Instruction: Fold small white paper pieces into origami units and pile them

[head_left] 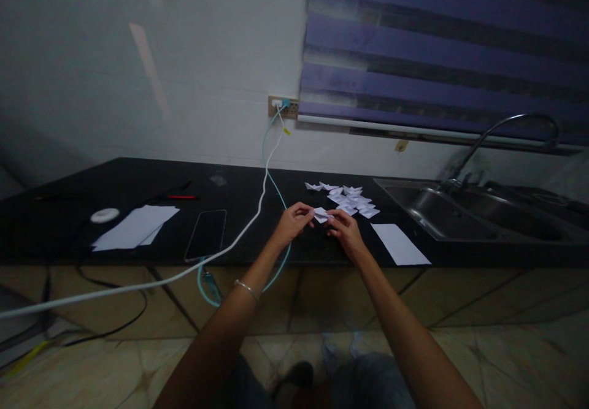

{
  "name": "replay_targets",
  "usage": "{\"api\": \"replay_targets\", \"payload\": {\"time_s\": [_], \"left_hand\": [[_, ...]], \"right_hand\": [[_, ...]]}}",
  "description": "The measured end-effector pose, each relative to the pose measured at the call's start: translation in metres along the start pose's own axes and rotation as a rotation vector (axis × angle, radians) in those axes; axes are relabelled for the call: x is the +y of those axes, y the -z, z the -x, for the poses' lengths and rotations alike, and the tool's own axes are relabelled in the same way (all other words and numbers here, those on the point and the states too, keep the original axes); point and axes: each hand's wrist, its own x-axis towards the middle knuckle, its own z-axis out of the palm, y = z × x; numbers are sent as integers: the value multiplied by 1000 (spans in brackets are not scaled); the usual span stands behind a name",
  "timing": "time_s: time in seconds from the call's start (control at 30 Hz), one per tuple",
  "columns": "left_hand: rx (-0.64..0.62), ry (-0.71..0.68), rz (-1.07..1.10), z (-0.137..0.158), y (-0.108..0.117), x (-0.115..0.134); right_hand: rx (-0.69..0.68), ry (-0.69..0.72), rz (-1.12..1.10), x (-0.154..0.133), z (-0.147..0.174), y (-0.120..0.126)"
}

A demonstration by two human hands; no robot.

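A small folded paper boat (321,214) of white paper is held above the front part of the dark counter. My left hand (294,222) pinches its left end between thumb and fingers. At its right end, my right hand (344,231) is closed on it the same way. Just behind my right hand lies a cluster of finished-looking white paper boats (352,199), several of them close together and overlapping. A flat white sheet of paper (400,244) rests on the counter to the right of my right hand.
Left on the black counter (257,182) are a phone (206,235), a stack of white paper (133,228), a round white object (105,215) and a red pen-like item (183,197). A white cable (248,228) crosses from the outlet (289,108). A steel sink (432,213) is at right.
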Motion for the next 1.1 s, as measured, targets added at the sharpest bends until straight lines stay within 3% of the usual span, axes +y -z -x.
{"api": "replay_targets", "payload": {"time_s": [0.23, 0.4, 0.53, 0.83, 1.1], "left_hand": [[55, -82, -55, -1, 0, 0], [38, -15, -17, 1, -1, 1], [-27, -24, -33, 2, -1, 0], [-25, -69, -51, 2, -1, 2], [-30, -90, -46, 1, -1, 0]], "right_hand": [[46, 11, -9, 6, -4, 1], [52, 25, 11, 5, -2, 0], [22, 47, 21, -1, 1, -3], [-73, 38, 80, 0, 1, -4], [18, 114, 222, 10, -3, 0]]}}
